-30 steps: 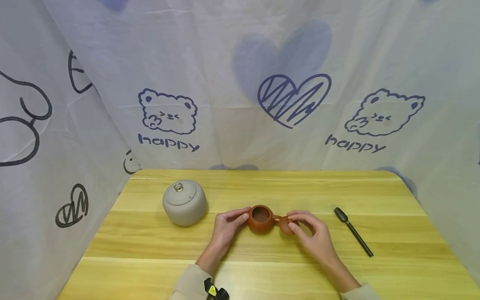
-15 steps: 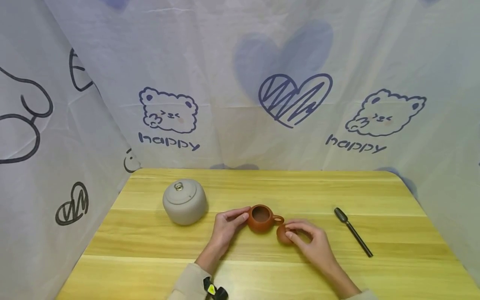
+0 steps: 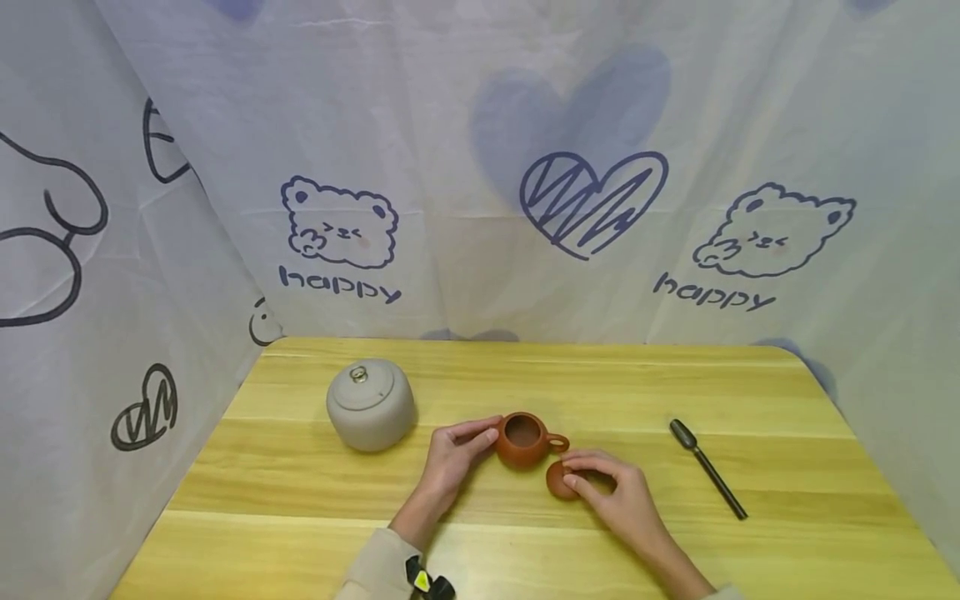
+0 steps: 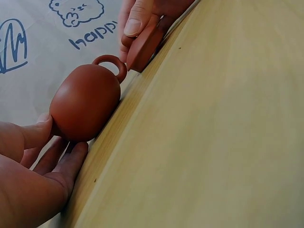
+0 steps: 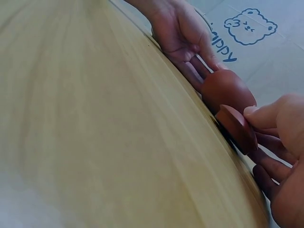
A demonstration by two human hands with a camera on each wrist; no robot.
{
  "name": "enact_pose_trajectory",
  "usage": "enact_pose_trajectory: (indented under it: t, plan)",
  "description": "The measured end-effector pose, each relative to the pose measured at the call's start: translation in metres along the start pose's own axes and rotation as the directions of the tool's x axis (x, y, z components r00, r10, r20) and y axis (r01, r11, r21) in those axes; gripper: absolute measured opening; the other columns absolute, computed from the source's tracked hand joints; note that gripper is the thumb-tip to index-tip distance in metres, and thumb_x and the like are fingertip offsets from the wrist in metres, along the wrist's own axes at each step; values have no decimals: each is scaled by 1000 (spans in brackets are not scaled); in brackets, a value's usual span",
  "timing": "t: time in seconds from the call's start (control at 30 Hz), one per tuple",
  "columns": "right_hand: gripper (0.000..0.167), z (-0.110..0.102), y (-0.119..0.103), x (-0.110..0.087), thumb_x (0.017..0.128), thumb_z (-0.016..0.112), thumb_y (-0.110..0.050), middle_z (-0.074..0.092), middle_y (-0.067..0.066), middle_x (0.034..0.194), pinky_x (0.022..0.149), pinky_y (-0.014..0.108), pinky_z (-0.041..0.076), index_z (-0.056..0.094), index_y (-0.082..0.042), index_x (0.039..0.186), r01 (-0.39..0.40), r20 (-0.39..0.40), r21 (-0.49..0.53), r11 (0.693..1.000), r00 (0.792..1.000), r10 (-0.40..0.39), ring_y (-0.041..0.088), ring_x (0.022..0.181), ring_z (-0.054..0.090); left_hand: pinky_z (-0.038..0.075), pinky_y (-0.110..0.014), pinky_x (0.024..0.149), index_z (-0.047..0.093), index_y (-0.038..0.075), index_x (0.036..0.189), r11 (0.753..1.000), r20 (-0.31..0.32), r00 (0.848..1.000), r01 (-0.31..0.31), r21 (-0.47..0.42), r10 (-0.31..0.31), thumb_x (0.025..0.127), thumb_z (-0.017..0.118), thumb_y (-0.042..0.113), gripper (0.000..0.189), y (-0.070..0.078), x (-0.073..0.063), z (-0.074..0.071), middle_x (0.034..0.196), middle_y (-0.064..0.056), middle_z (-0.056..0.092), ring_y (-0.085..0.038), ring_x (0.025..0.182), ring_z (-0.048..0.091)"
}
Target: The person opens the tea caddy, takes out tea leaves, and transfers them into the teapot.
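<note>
A small reddish-brown clay teapot (image 3: 521,452) stands upright on the table with its mouth uncovered. Its ring handle points right. My left hand (image 3: 451,460) holds it at the left side, thumb and fingers around the spout area, which they mostly hide. In front of the handle, to the right, is the teapot's round clay lid (image 3: 559,482). My right hand (image 3: 617,493) pinches this lid between thumb and fingers, covering its knob. The right wrist view shows the lid (image 5: 236,129) low by the table top; whether it touches the wood I cannot tell.
A grey lidded jar (image 3: 371,408) with a metal ring on top stands at the back left of the wooden table (image 3: 600,375). On the right lies a dark, slim tool (image 3: 708,468) with a thicker end. Printed cloth (image 3: 457,183) hangs behind the table.
My right hand has brought the lid from beside the teapot's handle toward me and slightly left, lower in view. The teapot and my left hand stay in place.
</note>
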State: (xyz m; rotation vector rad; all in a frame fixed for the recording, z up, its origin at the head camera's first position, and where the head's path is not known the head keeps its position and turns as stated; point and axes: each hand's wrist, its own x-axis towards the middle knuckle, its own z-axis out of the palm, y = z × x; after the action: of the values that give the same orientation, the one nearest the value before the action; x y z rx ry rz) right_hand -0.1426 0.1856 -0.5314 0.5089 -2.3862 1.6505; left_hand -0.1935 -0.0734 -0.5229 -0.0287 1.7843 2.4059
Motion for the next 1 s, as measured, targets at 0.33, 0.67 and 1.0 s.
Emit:
enact_pose_trajectory:
  t: [0.33,0.67,1.0]
  plan:
    - [15,-2,0,-2,87,83,-16,75,-3,114,103,15,46,80,-19,101,-42,21,4,999,999,42,23,115,67,57,-32,95,67,-14,123,1000,14,1000,-1,-10,1,94,71,-4,31,0,-1,0,121,-22,71,-19,109,70]
    - [15,-2,1,0,87,84,-15,75,-4,113,102,15,46,81,-18,101,-35,16,8,999,999,35,23,114,68,57,-31,95,67,-14,123,1000,13,1000,6,-10,-6,94,71,-4,31,0,0,0,122,-22,70,-19,109,69]
    - [18,-1,-1,1,86,84,-16,75,-3,113,103,16,46,81,-16,104,-57,22,11,998,998,57,23,115,67,56,-31,97,68,-12,123,1000,4,1000,-5,2,5,94,72,-2,31,0,-2,0,122,-21,71,-18,111,69]
